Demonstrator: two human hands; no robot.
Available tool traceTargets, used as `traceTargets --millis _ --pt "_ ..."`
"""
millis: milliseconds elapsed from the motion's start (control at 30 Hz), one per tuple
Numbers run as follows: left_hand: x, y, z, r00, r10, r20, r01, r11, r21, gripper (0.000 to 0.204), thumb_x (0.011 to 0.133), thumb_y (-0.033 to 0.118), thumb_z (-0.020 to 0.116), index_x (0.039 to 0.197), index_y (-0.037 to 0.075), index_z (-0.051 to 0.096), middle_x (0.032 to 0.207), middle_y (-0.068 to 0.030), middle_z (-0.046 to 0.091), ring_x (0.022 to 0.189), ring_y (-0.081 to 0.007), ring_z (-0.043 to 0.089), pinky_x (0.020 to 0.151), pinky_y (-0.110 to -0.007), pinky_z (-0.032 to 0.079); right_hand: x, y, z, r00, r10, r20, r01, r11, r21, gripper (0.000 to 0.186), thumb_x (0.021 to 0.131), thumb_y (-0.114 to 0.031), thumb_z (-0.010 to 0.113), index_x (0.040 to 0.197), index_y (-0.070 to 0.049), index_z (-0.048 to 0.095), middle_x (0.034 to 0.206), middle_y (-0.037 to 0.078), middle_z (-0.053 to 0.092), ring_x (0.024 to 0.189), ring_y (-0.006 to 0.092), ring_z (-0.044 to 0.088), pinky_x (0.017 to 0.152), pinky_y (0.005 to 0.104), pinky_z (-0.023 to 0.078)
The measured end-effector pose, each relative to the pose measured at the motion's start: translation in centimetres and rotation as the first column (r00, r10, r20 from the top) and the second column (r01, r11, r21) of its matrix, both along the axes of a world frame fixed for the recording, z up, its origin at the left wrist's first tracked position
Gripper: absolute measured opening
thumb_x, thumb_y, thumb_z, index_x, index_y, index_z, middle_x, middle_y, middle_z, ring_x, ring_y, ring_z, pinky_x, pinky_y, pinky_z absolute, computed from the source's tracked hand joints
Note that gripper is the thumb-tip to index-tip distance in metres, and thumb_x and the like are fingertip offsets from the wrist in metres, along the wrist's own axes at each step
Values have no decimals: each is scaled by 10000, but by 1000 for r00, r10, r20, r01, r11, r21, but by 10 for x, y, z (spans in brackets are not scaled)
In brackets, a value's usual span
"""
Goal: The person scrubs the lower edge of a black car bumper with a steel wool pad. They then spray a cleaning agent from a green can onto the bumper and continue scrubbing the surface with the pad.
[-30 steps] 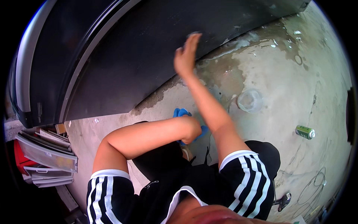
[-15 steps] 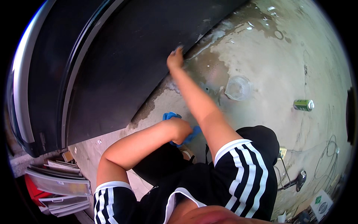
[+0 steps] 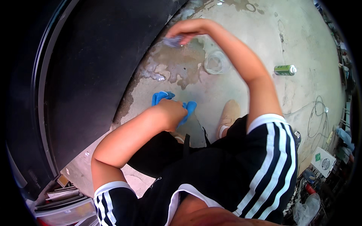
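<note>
A dark panel (image 3: 90, 67) fills the left. Near centre, the left hand (image 3: 171, 113) — fingers clamped on a bunched blue cloth (image 3: 191, 109). Farther off, the right hand (image 3: 188, 29) — fingers closed on a blurred greyish object (image 3: 172, 41) above wet floor (image 3: 188, 60). Right: clear container (image 3: 217, 62), green can (image 3: 283, 70).

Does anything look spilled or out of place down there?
Yes: a dark, wet-looking patch spreads over the concrete floor beside the large black panel. It stands out against the paler concrete around it, as if liquid had spilled; what liquid, I can't tell.
</note>
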State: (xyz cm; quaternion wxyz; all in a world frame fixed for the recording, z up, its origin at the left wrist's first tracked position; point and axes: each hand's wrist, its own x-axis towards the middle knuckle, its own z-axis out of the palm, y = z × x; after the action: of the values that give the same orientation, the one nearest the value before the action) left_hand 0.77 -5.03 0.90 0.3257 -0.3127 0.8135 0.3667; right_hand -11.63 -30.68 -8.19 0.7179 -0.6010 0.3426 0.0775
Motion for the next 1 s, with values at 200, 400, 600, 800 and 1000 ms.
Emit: traceTargets --millis 200,400,600,800,1000 --pt "-9 -10 4 996 -78 -40 78 997 -9 393 672 88 700 1057 96 619 1058 -138 582 985 -327 605 815 -455 456 -123 9 -18 649 700 -297 -759 570 -315 339 814 -295 647 1052 -54 645 962 113 669 785 221 649 699 365 555" --pt "-19 -15 -3 989 -131 -61 126 989 -76 389 702 141 668 1087 113 617 1072 -137 582 997 -312 609 791 -452 461 -161 49 -181 493 453 -742 -860 382 -338 191 711 -182 637 784 -20 707 872 189 686 810 335 670 713 418 532" --pt "-21 -15 -4 984 -177 25 176 984 21 376 702 116 656 1076 96 626 1094 -150 583 976 -320 623 767 -440 479 -128 85 -207 603 272 -750 -791 323 -519 205 711 -140 606 847 -21 701 936 216 667 914 336 641 789 426 509" --pt "-25 -11 -15 974 -179 136 167 981 98 370 688 100 671 1055 85 636 1113 -154 588 979 -324 628 753 -438 488 -153 85 -202 681 187 -708 -715 377 -588 159 678 -129 639 801 -46 696 908 184 682 789 328 661 741 402 516" --pt "-30 -2 -7 981 -141 132 137 990 39 387 671 114 700 1052 87 640 1099 -150 597 995 -319 625 755 -440 483 -119 34 -4 886 377 -268 -458 802 -385 142 718 -120 716 852 -95 679 837 39 672 796 132 624 729 294 510"
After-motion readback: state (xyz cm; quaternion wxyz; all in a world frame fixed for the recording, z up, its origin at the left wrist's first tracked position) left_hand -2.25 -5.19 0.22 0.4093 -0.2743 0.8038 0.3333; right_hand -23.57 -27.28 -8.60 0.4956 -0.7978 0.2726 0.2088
